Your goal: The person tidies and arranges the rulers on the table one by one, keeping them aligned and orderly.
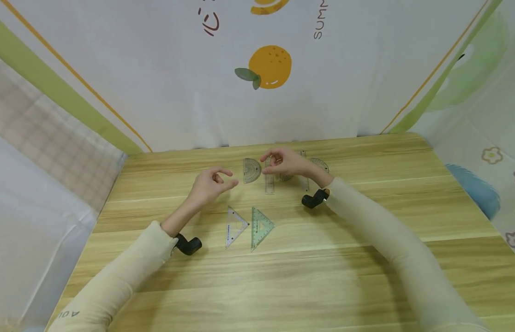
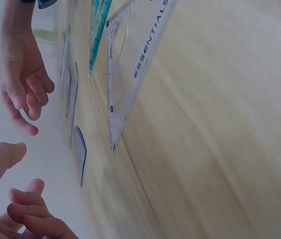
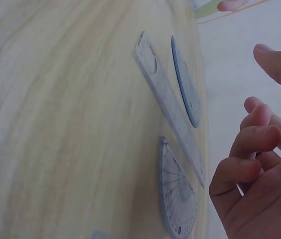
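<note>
My left hand [image 1: 224, 179] hovers over the wooden table [image 1: 324, 258] with thumb and fingers loosely curled, holding nothing; its fingers [image 2: 26, 209] show empty in the left wrist view. Just right of it lies a clear protractor [image 1: 251, 169]. My right hand [image 1: 269, 164] hangs over a straight ruler [image 1: 269, 183] and a second protractor [image 1: 286, 176], fingers [image 3: 250, 149] curled loosely with nothing in them. The ruler [image 3: 168, 94] and protractor [image 3: 178, 199] lie flat below it. Nearer me lie a clear set square [image 1: 234, 225] and a green set square [image 1: 260, 226].
Another ruler [image 1: 304, 177] and a third protractor [image 1: 320, 163] lie behind my right wrist. A printed cloth backdrop [image 1: 266, 69] closes off the table's far edge and both sides. Bare wood stretches across the near half of the table.
</note>
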`<action>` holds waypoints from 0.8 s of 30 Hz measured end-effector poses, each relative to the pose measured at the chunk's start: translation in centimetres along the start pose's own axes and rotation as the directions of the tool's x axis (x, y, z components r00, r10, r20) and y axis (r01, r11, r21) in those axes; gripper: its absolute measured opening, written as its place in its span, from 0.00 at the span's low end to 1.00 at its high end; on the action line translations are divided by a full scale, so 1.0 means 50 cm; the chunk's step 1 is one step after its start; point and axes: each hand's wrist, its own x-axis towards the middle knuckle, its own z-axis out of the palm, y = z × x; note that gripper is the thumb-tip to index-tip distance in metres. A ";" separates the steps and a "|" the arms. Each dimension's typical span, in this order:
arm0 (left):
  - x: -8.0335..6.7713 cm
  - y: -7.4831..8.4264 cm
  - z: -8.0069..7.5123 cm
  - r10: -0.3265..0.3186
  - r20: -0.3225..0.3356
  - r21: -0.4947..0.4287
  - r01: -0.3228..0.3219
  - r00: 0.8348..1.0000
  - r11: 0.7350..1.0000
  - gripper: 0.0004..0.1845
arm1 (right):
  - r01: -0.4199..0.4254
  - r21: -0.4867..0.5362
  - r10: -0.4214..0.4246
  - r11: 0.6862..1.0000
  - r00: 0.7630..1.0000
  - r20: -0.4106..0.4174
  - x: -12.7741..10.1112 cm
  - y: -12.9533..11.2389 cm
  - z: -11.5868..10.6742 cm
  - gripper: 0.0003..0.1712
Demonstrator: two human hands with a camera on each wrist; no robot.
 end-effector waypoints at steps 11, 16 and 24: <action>0.010 -0.006 -0.002 -0.028 0.006 -0.044 0.029 1.000 0.999 0.19 | -0.024 -0.026 0.024 0.999 1.000 -0.001 0.012 -0.002 -0.004 0.24; 0.012 -0.002 -0.003 -0.027 0.007 -0.042 0.027 1.000 0.999 0.19 | -0.031 -0.013 0.032 0.999 0.999 0.005 0.018 -0.005 -0.006 0.25; 0.017 0.002 -0.004 -0.001 0.011 -0.037 0.001 1.000 0.999 0.21 | -0.049 -0.013 0.049 0.999 0.999 0.008 0.022 -0.005 -0.008 0.25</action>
